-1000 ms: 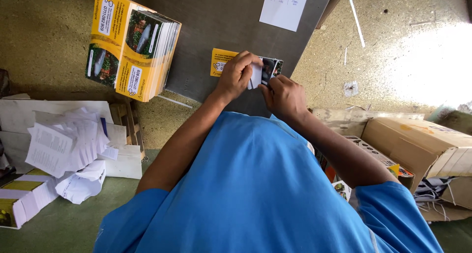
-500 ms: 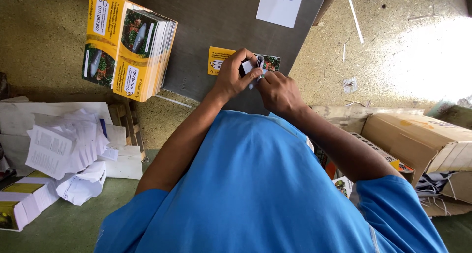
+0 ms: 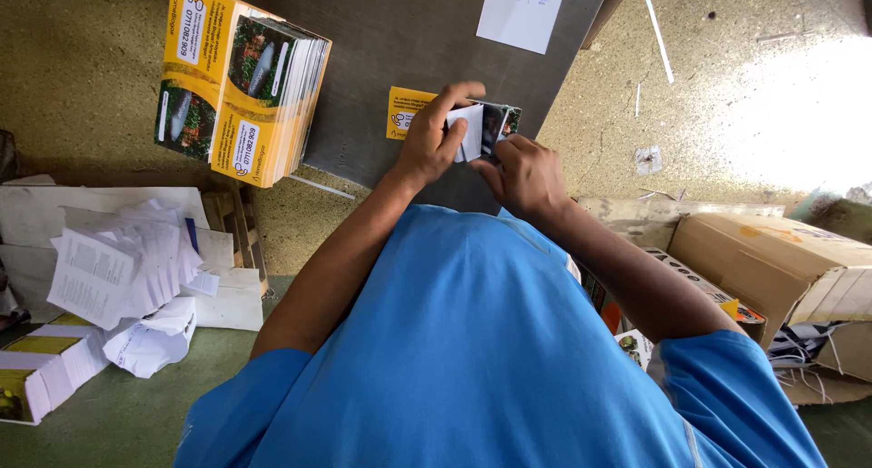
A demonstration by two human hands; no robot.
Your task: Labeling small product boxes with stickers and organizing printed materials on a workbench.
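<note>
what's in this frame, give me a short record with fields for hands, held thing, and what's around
left hand: left hand grips a small carton at its white end flap
right hand: right hand holds the same carton from the other side
surface: dark table
left of hands: stack of yellow flat cartons
far edge: white paper sheet
lower left: pile of folded white leaflets
right: brown cardboard box

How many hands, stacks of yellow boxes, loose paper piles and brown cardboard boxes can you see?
Hands: 2, the left hand and the right hand, both on a small carton
Stacks of flat yellow cartons: 1
Piles of loose white leaflets: 1
Brown cardboard boxes: 1
Total: 5
</note>
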